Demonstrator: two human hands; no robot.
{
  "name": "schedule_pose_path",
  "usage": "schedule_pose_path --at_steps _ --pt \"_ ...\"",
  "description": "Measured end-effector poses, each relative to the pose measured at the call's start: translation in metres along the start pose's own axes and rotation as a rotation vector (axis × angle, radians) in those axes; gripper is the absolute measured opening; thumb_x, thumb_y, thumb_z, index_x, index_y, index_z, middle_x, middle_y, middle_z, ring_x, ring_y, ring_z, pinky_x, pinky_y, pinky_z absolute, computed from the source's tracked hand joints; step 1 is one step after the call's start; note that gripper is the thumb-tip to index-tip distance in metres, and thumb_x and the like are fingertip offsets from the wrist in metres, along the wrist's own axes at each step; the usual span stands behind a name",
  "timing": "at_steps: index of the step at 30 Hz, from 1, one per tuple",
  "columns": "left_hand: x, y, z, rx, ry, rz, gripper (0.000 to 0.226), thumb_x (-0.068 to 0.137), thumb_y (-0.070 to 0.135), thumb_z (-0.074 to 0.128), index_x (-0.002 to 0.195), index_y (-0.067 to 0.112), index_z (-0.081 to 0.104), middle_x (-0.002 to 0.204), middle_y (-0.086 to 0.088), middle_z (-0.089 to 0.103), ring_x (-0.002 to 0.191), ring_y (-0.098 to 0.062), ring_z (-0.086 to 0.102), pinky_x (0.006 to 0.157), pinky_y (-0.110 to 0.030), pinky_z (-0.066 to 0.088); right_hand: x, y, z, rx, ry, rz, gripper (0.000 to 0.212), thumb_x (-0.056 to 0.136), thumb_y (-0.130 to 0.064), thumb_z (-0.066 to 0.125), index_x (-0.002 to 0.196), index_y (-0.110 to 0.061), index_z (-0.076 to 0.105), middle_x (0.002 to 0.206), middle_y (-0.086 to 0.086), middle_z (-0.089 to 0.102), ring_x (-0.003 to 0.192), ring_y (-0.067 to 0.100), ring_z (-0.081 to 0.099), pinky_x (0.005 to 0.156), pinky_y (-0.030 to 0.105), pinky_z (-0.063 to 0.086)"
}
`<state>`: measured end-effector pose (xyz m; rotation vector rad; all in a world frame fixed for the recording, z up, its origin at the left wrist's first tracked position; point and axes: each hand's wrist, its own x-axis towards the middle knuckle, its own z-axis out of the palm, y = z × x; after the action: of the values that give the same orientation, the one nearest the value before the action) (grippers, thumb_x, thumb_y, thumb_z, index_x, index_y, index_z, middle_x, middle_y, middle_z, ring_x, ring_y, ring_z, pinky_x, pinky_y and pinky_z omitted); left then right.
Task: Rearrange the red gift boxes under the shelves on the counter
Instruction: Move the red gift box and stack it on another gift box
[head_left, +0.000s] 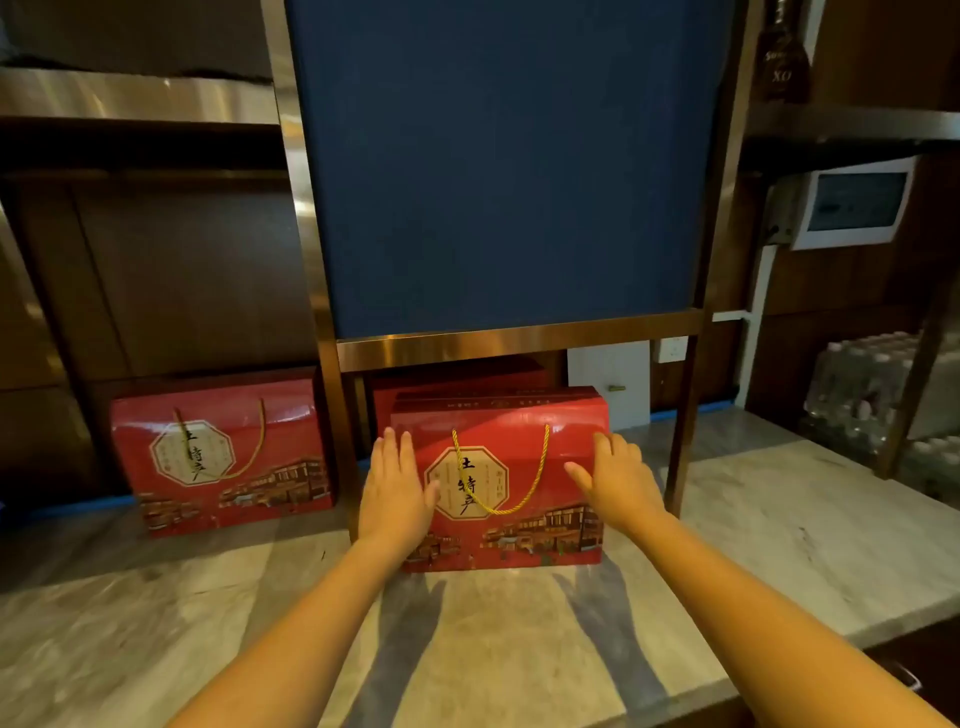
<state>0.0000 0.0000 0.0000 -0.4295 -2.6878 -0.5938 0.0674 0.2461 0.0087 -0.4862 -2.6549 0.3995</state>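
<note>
Fingers (393, 447) flat against front red gift box (519, 415)

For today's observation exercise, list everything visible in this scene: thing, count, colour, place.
Gift boxes: three, red; one front centre, one behind it, one at left.
Cord handles: two, gold, on the front and left boxes.
Counter: one, grey marble, across the foreground.
Panel: one, dark blue, above the centre boxes.
Frame: one, copper, around the panel.
Wall box: one, white, upper right.
Bottle: one, dark, top right shelf.
Water bottles: shrink-wrapped packs, clear, far right; count unclear.
Left hand: open, flat at the front box's left end.
Right hand: open, at its right end.
</note>
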Motion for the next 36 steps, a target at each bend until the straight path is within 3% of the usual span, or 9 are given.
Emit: schedule_pose_path --at_steps 4,7,11,14,16,18,20,28,36 --pt "0.015 -0.007 0.013 -0.25 -0.031 -0.185 0.084 0.091 0.04 0.048 0.149 0.004 0.0 0.16 -0.017 0.002 0.148 -0.028 0.004 0.118 -0.039 0.02 0.016 0.003 0.013 0.118 0.033 0.085 0.069 0.088 -0.049 0.051 0.141 -0.01 0.029 0.141 0.01 0.041 0.128 0.027 0.04 0.101 0.042 0.043" --pt "0.034 -0.015 0.027 -0.339 -0.001 -0.192 0.075 0.088 0.04 0.053 0.145 0.004 0.018 0.151 -0.019 0.029 0.141 -0.032 0.028 0.112 -0.043 0.033 0.027 0.003 0.024 0.204 0.075 0.127 0.071 0.086 -0.045 0.056 0.141 -0.01 0.028 0.14 0.01 0.042 0.128 0.027 0.041 0.101 0.043 0.044" --pt "0.068 -0.02 0.038 -0.443 0.061 -0.232 0.052 0.083 0.052 0.051 0.11 0.007 0.053 0.105 -0.014 0.065 0.096 -0.03 0.064 0.079 -0.044 0.057 0.046 0.002 0.027 0.312 0.13 0.162 0.074 0.084 -0.043 0.059 0.144 -0.014 0.025 0.141 0.01 0.041 0.129 0.027 0.044 0.102 0.046 0.044" --pt "0.094 -0.016 0.036 -0.462 0.013 -0.28 0.061 0.086 0.055 0.044 0.103 0.0 0.063 0.088 -0.018 0.071 0.071 -0.03 0.064 0.058 -0.033 0.049 0.066 -0.001 0.021 0.328 0.141 0.141 0.079 0.083 -0.049 0.059 0.145 -0.018 0.021 0.141 0.008 0.04 0.129 0.026 0.044 0.099 0.048 0.047" --pt "0.108 -0.014 0.036 -0.46 -0.005 -0.301 0.074 0.086 0.06 0.04 0.123 -0.003 0.053 0.109 -0.021 0.067 0.087 -0.035 0.064 0.066 -0.032 0.047 0.079 -0.003 0.017 0.264 0.122 0.143 0.08 0.082 -0.052 0.057 0.146 -0.017 0.022 0.141 0.009 0.04 0.129 0.027 0.043 0.099 0.047 0.047" --pt "0.114 -0.011 0.035 -0.571 0.051 -0.248 0.067 0.086 0.052 0.048 0.136 0.007 0.042 0.131 -0.017 0.056 0.115 -0.035 0.056 0.089 -0.04 0.047 0.091 -0.002 0.014 0.207 0.084 0.151 0.079 0.082 -0.055 0.055 0.144 -0.014 0.027 0.138 0.011 0.042 0.128 0.028 0.042 0.1 0.046 0.046" --pt "0.115 -0.01 0.03 -0.653 0.097 -0.19 0.063 0.086 0.044 0.054 0.139 0.014 0.037 0.14 -0.013 0.049 0.127 -0.033 0.049 0.098 -0.043 0.043 0.099 -0.002 0.011 0.218 0.046 0.156 0.074 0.081 -0.054 0.057 0.138 -0.012 0.036 0.133 0.012 0.048 0.125 0.028 0.045 0.1 0.045 0.046" --pt "0.124 -0.013 0.019 -0.769 0.026 -0.23 0.065 0.083 0.032 0.064 0.14 0.017 0.036 0.13 -0.014 0.058 0.117 -0.034 0.057 0.085 -0.034 0.045 0.112 -0.006 0.003 0.419 -0.029 0.235 0.068 0.077 -0.041 0.07 0.132 -0.011 0.042 0.125 0.013 0.058 0.111 0.029 0.06 0.091 0.045 0.054" --pt "0.108 -0.002 0.018 -1.017 0.091 -0.416 0.05 0.076 0.037 0.07 0.122 0.025 0.055 0.116 -0.009 0.066 0.105 -0.032 0.063 0.09 -0.046 0.053 0.106 -0.001 -0.015 0.51 -0.125 0.301 0.065 0.069 -0.036 0.079 0.122 -0.011 0.052 0.121 0.011 0.064 0.11 0.029 0.062 0.093 0.046 0.053"
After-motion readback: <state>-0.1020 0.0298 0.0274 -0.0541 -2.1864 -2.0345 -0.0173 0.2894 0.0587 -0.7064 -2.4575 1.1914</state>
